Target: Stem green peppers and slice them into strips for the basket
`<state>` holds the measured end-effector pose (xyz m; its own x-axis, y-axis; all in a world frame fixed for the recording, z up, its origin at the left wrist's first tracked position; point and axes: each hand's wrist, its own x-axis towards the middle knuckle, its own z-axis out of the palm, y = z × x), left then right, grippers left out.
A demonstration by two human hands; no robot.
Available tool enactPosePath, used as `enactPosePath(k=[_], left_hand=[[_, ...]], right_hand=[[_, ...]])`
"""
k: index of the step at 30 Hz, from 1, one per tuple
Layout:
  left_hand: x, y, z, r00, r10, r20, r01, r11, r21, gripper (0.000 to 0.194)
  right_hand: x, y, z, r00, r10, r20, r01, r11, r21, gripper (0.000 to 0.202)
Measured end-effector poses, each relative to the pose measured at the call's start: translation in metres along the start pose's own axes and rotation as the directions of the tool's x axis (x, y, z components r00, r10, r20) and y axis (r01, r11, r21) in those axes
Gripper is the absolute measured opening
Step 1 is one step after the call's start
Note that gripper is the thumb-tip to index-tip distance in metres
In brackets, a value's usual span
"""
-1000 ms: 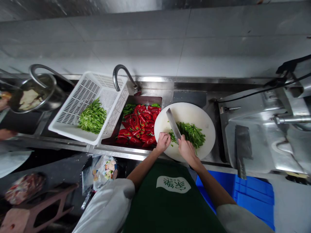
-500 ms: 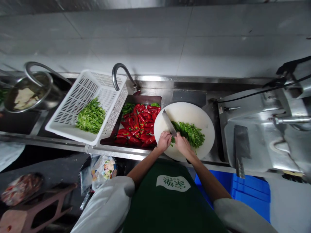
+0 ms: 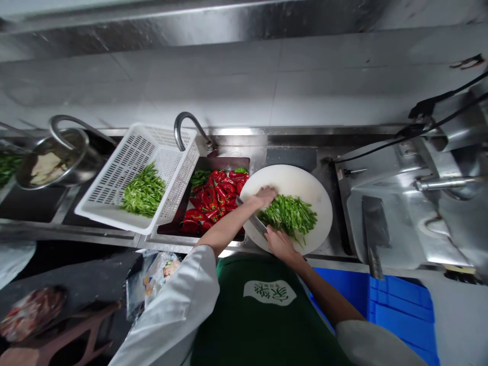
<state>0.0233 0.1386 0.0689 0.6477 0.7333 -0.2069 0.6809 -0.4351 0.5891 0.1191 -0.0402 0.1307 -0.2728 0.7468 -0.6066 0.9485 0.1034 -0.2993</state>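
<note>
On the round white cutting board (image 3: 320,195) lies a pile of cut green strips (image 3: 292,216), too small for me to tell the vegetable. My right hand (image 3: 281,242) is closed round the handle of a kitchen knife (image 3: 256,219). Its blade points up and left across the board's left side, partly covered by my left forearm. My left hand (image 3: 266,195) reaches over the blade to the upper left edge of the pile, fingers stretched out and touching the greens, holding nothing I can see.
Left of the board, a sink holds red peppers (image 3: 213,198) and a few green ones. Beyond it stand a white perforated basket (image 3: 110,173) with cut greens, a curved faucet (image 3: 186,119) and a metal pot (image 3: 82,168). A cleaver (image 3: 375,229) lies at right; blue bins (image 3: 400,310) are below.
My left hand has moved from the board's front left edge up to the pile's far corner. The knife has shifted down and left, and the green pile has spread.
</note>
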Motion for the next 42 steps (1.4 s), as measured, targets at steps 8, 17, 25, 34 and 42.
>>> enactPosePath(k=[8,17,25,34,42], left_hand=[[-0.022,-0.014,-0.021,1.0,0.018,-0.023,-0.021,0.99,-0.14,0.016],[-0.14,-0.032,-0.029,0.965,-0.12,-0.231,-0.032,0.826,-0.563,0.03],[-0.138,0.004,0.078,0.818,-0.237,-0.524,0.195,0.971,-0.135,0.019],[-0.138,-0.009,0.091,0.871,-0.018,-0.492,-0.015,0.998,-0.064,0.02],[-0.134,-0.009,0.081,0.888,-0.03,-0.46,0.068,0.995,0.066,0.02]], right_hand=[[-0.002,0.012,-0.003,1.0,0.021,-0.007,-0.02,0.996,0.082,0.033],[-0.013,0.059,-0.008,0.973,0.227,-0.047,-0.223,0.972,0.069,0.03],[-0.022,0.038,0.006,0.975,0.214,-0.065,-0.215,0.977,-0.004,0.03],[-0.023,0.027,0.007,0.97,0.241,-0.032,-0.242,0.97,-0.031,0.031],[-0.024,0.028,0.006,0.963,0.266,-0.031,-0.267,0.964,-0.004,0.032]])
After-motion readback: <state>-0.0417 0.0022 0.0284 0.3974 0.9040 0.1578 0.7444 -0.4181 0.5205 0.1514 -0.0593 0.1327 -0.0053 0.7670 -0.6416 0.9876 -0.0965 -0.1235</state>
